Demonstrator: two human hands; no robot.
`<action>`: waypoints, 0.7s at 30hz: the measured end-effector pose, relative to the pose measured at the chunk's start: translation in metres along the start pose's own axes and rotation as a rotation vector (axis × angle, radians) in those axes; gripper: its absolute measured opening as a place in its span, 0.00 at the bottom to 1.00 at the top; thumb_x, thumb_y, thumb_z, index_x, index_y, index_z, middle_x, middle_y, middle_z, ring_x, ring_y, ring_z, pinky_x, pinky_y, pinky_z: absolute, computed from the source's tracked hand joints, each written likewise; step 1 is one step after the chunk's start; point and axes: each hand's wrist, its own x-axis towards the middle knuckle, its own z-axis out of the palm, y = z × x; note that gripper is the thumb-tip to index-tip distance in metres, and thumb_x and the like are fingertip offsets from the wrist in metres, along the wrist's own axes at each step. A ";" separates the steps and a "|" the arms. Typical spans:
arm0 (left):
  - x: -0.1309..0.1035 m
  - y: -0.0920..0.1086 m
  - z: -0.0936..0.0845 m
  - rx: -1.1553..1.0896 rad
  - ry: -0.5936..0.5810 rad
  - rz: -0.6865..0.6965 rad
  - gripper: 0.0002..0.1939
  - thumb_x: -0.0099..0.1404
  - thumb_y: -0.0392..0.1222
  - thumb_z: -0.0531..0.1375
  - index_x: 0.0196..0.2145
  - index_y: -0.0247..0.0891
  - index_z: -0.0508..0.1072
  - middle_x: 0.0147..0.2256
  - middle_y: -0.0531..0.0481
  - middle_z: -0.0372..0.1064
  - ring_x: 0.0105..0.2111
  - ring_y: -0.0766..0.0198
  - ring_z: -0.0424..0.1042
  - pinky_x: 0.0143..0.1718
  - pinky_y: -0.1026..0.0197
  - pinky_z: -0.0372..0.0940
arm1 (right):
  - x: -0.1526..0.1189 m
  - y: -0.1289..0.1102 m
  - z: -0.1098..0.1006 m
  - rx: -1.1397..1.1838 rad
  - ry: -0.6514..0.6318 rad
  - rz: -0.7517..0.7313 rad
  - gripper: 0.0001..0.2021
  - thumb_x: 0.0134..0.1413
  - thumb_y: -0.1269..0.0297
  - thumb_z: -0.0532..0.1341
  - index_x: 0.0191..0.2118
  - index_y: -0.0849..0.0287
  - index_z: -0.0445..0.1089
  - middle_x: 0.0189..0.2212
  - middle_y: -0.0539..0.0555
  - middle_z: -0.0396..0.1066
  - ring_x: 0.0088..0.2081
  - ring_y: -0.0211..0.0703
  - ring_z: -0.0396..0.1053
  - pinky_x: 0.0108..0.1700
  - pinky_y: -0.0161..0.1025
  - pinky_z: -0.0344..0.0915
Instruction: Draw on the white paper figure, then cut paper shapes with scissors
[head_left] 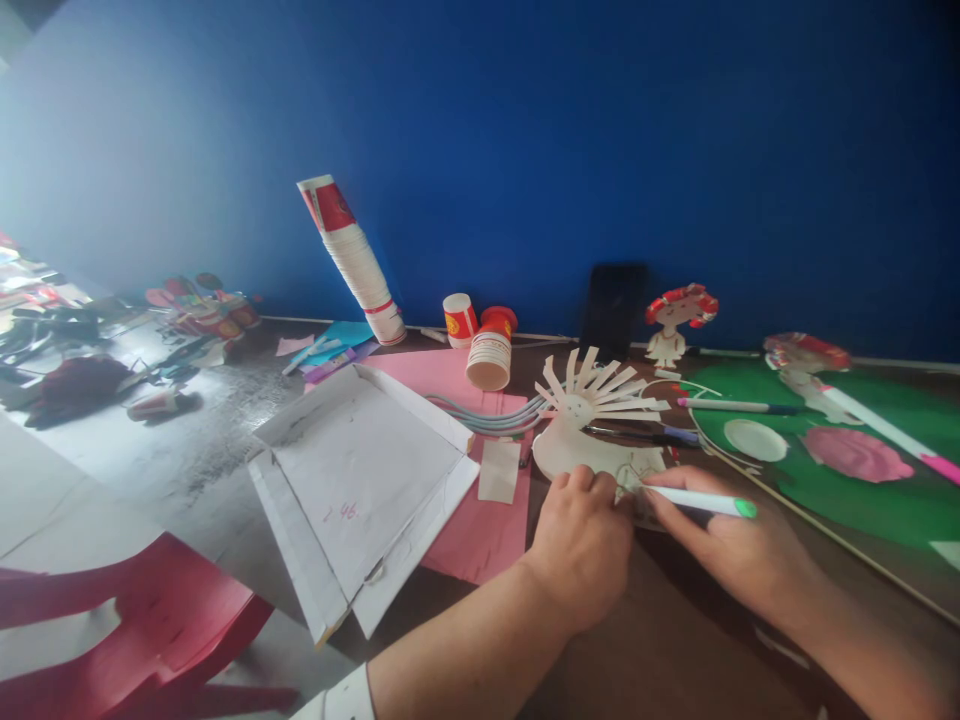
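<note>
My right hand (739,545) grips a white marker pen (694,498) with a green end, its tip down at a pale piece of paper (577,450). Beside it, my left hand (585,550) has its fingers curled and closed on the near edge of this paper. Faint lines show on the paper close to my fingertips. Just behind lies a paper cup cut into spread strips (576,410), with a small face drawn on its round base. What sits under my left fingers is partly hidden.
A white box lid (367,490) lies left on pink paper (480,560). Stacked paper cups (360,265) lean on the blue wall. Further cups (489,360), a dark phone (613,310), paper figures (667,345) and green paper (817,490) lie around. A red chair (172,610) stands lower left.
</note>
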 end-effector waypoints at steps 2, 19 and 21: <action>0.000 0.000 -0.001 0.009 -0.013 -0.004 0.13 0.72 0.37 0.54 0.49 0.35 0.76 0.43 0.41 0.69 0.47 0.51 0.64 0.48 0.52 0.62 | 0.002 -0.003 0.000 -0.004 0.013 -0.008 0.19 0.65 0.43 0.57 0.34 0.48 0.77 0.28 0.50 0.83 0.27 0.49 0.81 0.31 0.41 0.75; 0.001 0.001 -0.001 -0.019 -0.007 -0.010 0.13 0.71 0.36 0.55 0.48 0.35 0.77 0.43 0.40 0.70 0.48 0.51 0.65 0.49 0.51 0.63 | 0.004 -0.006 -0.002 0.009 0.000 -0.028 0.13 0.64 0.49 0.59 0.34 0.48 0.78 0.28 0.49 0.83 0.27 0.48 0.81 0.31 0.41 0.74; 0.001 0.001 -0.001 -0.020 -0.018 -0.015 0.13 0.71 0.36 0.55 0.48 0.34 0.77 0.43 0.40 0.70 0.48 0.51 0.65 0.49 0.51 0.63 | 0.003 -0.003 -0.002 0.008 -0.010 -0.017 0.13 0.63 0.50 0.60 0.36 0.48 0.79 0.30 0.49 0.84 0.29 0.49 0.82 0.31 0.41 0.75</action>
